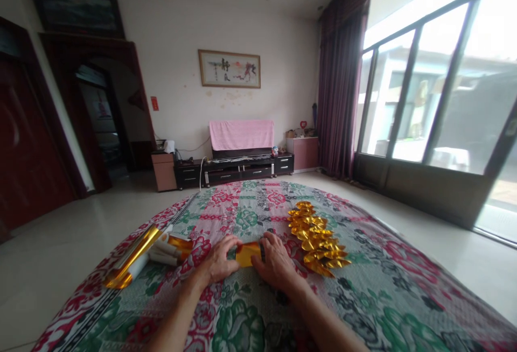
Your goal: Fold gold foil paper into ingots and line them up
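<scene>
Gold paper (247,253) lies on the flowered cloth (242,314) right in front of me, near the middle of the scene, and both my hands are on it. My left hand (218,261) has its fingers curled over the left end of the piece, and my right hand (277,260) closes on the right end, so only a short strip of gold shows between them. The two hands sit close together, almost knuckle to knuckle, pressing the paper down against the cloth.

Just to the right of my right hand, and running away from me, is a pile of folded gold pieces (317,239), stacked in a rough line. Off to the left, well apart from my left hand, lie long gold sheets (131,260) with a few white rolls (163,252) beside them. Far behind, past the pale floor (60,244), a low dark cabinet (238,170) stands against the wall with a pink cover (241,134) draped above it.
</scene>
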`<state>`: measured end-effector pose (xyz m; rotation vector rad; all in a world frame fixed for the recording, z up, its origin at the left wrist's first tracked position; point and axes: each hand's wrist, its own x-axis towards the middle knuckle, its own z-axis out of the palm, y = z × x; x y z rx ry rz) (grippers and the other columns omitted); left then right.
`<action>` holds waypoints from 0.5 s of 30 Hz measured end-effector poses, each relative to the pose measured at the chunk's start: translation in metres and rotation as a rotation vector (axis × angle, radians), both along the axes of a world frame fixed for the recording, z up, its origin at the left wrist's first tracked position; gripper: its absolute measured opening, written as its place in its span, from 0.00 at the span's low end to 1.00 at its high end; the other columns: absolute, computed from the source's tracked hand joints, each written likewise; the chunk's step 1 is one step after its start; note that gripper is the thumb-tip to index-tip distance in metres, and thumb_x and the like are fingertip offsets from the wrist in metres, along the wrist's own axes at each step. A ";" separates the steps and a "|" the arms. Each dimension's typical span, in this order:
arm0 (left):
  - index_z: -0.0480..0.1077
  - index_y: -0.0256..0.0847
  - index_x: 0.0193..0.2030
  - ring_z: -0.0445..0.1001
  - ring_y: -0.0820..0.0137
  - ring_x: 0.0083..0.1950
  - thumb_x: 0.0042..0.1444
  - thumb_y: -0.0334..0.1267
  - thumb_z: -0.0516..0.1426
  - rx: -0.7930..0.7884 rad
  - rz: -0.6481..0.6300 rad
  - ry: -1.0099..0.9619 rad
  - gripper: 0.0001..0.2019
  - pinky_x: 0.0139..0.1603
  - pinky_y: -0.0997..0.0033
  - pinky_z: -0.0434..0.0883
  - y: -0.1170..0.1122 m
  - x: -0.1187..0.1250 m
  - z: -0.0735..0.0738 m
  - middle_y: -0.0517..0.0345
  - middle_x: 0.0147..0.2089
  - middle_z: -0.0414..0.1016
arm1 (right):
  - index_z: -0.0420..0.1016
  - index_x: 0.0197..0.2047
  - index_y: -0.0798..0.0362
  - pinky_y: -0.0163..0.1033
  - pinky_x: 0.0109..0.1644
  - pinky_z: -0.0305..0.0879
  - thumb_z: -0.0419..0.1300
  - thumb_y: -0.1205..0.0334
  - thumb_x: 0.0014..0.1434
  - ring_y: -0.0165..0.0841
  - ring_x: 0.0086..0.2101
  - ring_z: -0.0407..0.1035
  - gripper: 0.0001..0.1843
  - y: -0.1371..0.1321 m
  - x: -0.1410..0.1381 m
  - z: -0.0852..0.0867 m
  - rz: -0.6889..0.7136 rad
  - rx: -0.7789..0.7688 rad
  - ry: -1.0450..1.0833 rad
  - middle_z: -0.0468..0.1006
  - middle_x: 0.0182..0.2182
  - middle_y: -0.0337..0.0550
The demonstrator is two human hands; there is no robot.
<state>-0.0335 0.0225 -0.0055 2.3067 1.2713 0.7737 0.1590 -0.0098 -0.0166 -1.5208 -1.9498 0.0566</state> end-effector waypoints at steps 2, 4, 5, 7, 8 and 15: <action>0.67 0.41 0.51 0.60 0.63 0.61 0.39 0.30 0.54 0.006 -0.001 -0.010 0.27 0.63 0.64 0.56 0.001 -0.001 -0.001 0.52 0.58 0.65 | 0.68 0.44 0.56 0.46 0.54 0.56 0.55 0.58 0.52 0.44 0.51 0.58 0.16 0.000 0.000 -0.001 0.003 0.011 -0.004 0.65 0.50 0.54; 0.65 0.40 0.55 0.60 0.63 0.62 0.39 0.30 0.54 0.000 0.008 -0.013 0.30 0.64 0.65 0.56 0.001 -0.001 0.000 0.51 0.59 0.64 | 0.69 0.42 0.56 0.45 0.53 0.56 0.55 0.60 0.52 0.42 0.50 0.60 0.14 0.000 -0.001 0.000 -0.002 0.022 0.005 0.67 0.49 0.53; 0.64 0.40 0.56 0.59 0.63 0.62 0.39 0.30 0.54 -0.008 0.012 -0.011 0.31 0.64 0.65 0.56 0.000 -0.001 0.000 0.51 0.59 0.63 | 0.69 0.42 0.55 0.44 0.53 0.57 0.55 0.60 0.52 0.42 0.49 0.61 0.14 0.000 -0.001 0.000 -0.005 0.024 0.011 0.67 0.48 0.52; 0.62 0.39 0.58 0.59 0.63 0.62 0.39 0.30 0.54 -0.028 0.017 -0.007 0.33 0.64 0.65 0.56 -0.001 -0.001 0.002 0.51 0.60 0.63 | 0.69 0.43 0.55 0.43 0.52 0.57 0.56 0.61 0.51 0.40 0.48 0.61 0.15 0.000 0.000 0.001 -0.001 0.022 0.017 0.68 0.47 0.51; 0.62 0.39 0.58 0.59 0.63 0.62 0.39 0.30 0.55 -0.036 0.019 -0.006 0.33 0.64 0.65 0.56 -0.001 -0.001 0.002 0.51 0.60 0.63 | 0.69 0.43 0.55 0.42 0.52 0.57 0.56 0.61 0.51 0.40 0.48 0.62 0.15 0.000 -0.001 0.002 0.005 0.019 0.016 0.69 0.46 0.50; 0.64 0.38 0.57 0.59 0.63 0.62 0.40 0.31 0.55 -0.004 0.011 -0.012 0.31 0.64 0.65 0.56 -0.001 -0.001 0.002 0.51 0.60 0.63 | 0.72 0.41 0.53 0.42 0.52 0.55 0.56 0.60 0.51 0.40 0.47 0.62 0.13 -0.001 -0.001 0.005 0.013 0.002 0.004 0.70 0.45 0.48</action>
